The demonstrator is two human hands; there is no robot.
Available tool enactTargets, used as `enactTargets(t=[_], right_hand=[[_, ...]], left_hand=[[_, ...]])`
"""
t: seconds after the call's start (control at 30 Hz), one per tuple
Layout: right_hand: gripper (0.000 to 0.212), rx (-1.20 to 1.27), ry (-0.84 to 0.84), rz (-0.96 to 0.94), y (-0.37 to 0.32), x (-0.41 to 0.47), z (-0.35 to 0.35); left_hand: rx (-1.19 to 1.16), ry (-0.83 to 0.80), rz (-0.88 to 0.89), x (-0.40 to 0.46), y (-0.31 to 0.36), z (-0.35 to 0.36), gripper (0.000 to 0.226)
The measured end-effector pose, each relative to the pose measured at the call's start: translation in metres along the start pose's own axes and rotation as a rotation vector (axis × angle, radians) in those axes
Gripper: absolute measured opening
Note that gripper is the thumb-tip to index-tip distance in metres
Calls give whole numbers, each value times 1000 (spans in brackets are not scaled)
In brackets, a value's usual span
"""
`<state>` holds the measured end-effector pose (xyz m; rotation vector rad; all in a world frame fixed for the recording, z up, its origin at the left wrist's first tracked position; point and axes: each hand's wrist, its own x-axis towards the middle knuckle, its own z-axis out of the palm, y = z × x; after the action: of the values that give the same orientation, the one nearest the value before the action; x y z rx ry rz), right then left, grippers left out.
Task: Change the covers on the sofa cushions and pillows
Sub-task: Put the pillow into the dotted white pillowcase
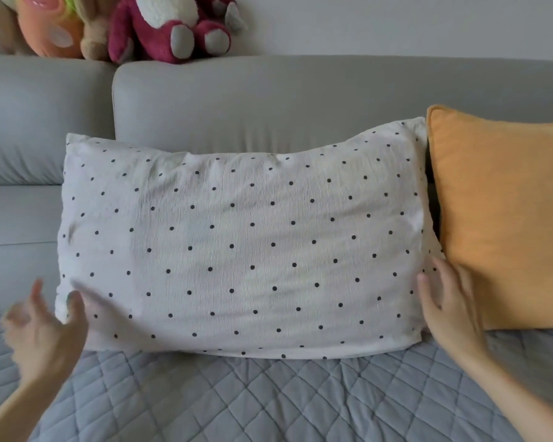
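Note:
A white pillow with black dots [243,244] leans upright against the grey sofa back [268,100], standing on the quilted seat cover [237,400]. My left hand [43,330] is blurred at the pillow's lower left corner, fingers loosely spread and holding nothing. My right hand [447,301] lies with straight fingers against the pillow's lower right edge, between it and an orange cushion [505,218].
The orange cushion stands against the sofa back right of the pillow, touching it. Plush toys, a pink bear [173,27] and an orange one [48,27], sit on top of the sofa back at the upper left.

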<state>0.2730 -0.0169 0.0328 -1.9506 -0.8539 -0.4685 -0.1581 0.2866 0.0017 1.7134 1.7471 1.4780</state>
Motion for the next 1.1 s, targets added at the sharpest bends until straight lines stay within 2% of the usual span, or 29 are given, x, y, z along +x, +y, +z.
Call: enactTargets(t=[0.03,0.1,0.17,0.23,0.27,0.33,0.43,0.5,0.57,0.67,0.8,0.87,0.93,1.0,1.1], right_hand=[[55,-5,-69,-46,-4,0,5],[61,15,-217,18,-12,6,18],[61,-14,-252,94,-20,14,25],[57,-35,-121,97,-32,20,24],[54,-70,-31,46,-39,23,24],[58,-181,96,-146,-59,32,23],[64,-316,42,-417,-95,50,31],[66,-416,-59,-474,-107,58,44],[67,-502,-178,-445,-108,65,57],[61,-561,-342,-344,-117,74,62],[56,-514,-475,-309,-147,63,27],[54,-450,-496,-328,-153,42,-3],[55,-392,-514,-320,-150,10,-38],[57,-333,-530,-301,-136,-33,-79],[61,-289,-529,-282,-96,-99,-143]], left_hand=[[92,-26,108,-10,21,-1,60],[167,-106,457,-26,73,-9,65],[299,-212,671,-23,94,1,69],[433,-313,699,-10,95,19,72],[447,-342,646,-4,98,22,74],[415,-277,631,-5,110,24,73],[385,-129,782,-14,127,24,62],[436,-145,890,-11,138,29,60],[570,-239,884,-5,147,39,62],[749,-390,766,4,165,50,54],[778,-491,670,-19,193,21,53],[699,-505,670,-53,198,-4,56],[501,-548,694,-98,194,-28,59],[289,-603,720,-148,185,-49,59],[104,-704,665,-231,183,-70,55]])
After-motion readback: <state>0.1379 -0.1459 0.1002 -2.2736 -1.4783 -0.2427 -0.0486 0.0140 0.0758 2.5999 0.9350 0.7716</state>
